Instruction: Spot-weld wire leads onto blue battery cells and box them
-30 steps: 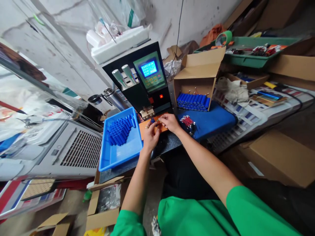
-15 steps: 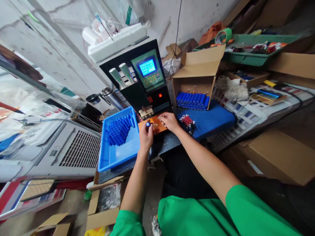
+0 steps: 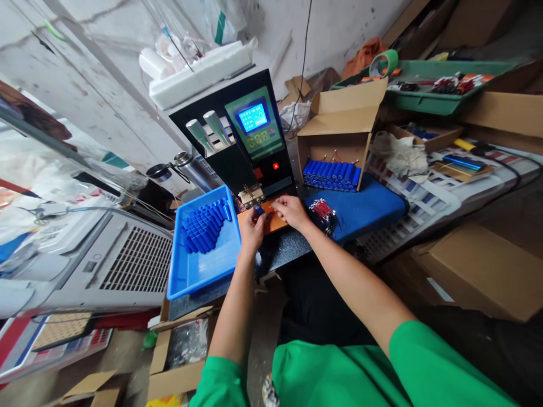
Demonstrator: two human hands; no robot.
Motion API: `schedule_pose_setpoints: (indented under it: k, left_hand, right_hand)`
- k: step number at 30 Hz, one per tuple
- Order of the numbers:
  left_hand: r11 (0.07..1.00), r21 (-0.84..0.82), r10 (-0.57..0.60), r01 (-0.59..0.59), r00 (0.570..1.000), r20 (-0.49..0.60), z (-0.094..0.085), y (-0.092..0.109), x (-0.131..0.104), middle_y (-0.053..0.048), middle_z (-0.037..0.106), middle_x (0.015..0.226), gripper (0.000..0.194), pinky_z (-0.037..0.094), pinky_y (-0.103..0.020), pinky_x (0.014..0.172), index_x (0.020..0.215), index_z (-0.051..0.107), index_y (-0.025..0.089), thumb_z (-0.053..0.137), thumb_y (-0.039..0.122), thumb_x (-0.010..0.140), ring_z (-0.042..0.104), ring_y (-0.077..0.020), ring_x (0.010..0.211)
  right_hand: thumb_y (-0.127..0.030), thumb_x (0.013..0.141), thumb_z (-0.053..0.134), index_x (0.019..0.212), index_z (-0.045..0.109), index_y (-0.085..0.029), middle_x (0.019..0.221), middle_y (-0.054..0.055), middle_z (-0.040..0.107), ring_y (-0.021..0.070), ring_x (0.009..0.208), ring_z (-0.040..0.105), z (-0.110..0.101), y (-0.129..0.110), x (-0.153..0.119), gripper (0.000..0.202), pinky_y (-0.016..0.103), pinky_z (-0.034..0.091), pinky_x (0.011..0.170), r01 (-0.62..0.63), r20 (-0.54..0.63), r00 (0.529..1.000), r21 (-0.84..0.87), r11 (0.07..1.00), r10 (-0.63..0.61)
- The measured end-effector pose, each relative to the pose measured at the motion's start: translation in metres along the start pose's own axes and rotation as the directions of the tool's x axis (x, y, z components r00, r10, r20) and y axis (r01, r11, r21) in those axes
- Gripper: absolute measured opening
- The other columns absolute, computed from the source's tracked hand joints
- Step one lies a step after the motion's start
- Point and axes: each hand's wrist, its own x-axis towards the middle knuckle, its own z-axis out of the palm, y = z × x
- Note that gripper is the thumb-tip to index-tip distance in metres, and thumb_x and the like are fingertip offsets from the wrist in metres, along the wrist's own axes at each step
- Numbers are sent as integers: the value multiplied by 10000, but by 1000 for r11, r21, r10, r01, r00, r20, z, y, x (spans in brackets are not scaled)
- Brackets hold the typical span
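deep blue cylinder (image 3: pixel 258 210), orange board (image 3: pixel 275 224), paler blue tray (image 3: pixel 212 271), black machine (image 3: pixel 229 169), green sleeves (image 3: pixel 223 376).

This is a cluttered workshop. A black machine (image 3: pixel 232 169) with a lit screen (image 3: pixel 251 117) stands on a table (image 3: pixel 286 250). Left of the machine sits a blue tray (image 3: pixel 218 268) of blue cylinders (image 3: pixel 206 226); right of it, an open cardboard box (image 3: pixel 341 121) of more cylinders (image 3: pixel 332 169) and bunched wires (image 3: pixel 323 209). Behind the machine rises a wall (image 3: pixel 352 28) (scuffed and spotted).
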Motion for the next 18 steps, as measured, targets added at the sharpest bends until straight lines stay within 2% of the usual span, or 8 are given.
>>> schedule_pose_setpoints:
  k: [5,8,13,18]
  left_hand:
    - [996,-88,-7,6,1000,-17,6,-7,-1,-11,702,807,40,496,-286,717,861,660,221,638,234,830,624,-167,733]
    - [989,-145,-7,4,1000,-20,8,-10,-2,-24,707,833,115,496,-288,723,911,673,199,639,282,838,627,-170,749]
    - [991,-129,-22,19,1000,-19,9,-12,-6,-37,724,886,191,496,-280,754,970,694,173,628,309,854,629,-160,766]
    - [992,-130,-13,10,1000,-18,9,-16,-8,-45,742,970,233,508,-287,804,1065,700,182,610,304,887,655,-168,830]
  right_hand:
    - [-481,715,685,617,540,-201,486,-47,476,73,431,386,0,2,0,330,205,290,414,6,-12,1000,-10,1000,-6]
    - [-484,715,685,605,532,-202,480,-47,469,74,432,384,1,1,0,339,207,286,416,-8,-17,1000,-24,1000,8]
    - [-486,708,679,584,523,-205,486,-45,477,71,424,377,7,-4,-1,345,217,285,419,-18,-31,999,-26,1000,17]
    - [-457,730,664,600,536,-206,482,-43,485,88,432,402,16,-7,0,310,227,318,442,27,-32,999,-25,999,-28]
